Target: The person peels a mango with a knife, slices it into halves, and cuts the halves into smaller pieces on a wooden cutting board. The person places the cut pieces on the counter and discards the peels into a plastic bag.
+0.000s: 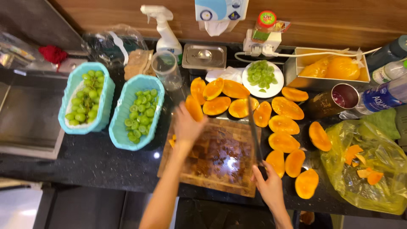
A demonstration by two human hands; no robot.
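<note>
My left hand point(186, 127) rests over the top left corner of the wooden cutting board point(220, 169), fingers closed on an orange mango slice point(194, 108) at the board's far edge. My right hand point(268, 184) grips the handle of a long dark knife point(253, 129), whose blade points away from me across the board's right side. Several halved mango pieces point(283, 124) lie flesh up on the black counter, beyond and to the right of the board.
Two teal baskets point(114, 129) of green grapes stand at the left. A white plate of cut grapes point(263, 76), a steel tray with mango point(299, 70), a metal cup point(345, 96), bottles and a yellow bag of peels point(373, 169) lie right. A sink point(25, 118) is far left.
</note>
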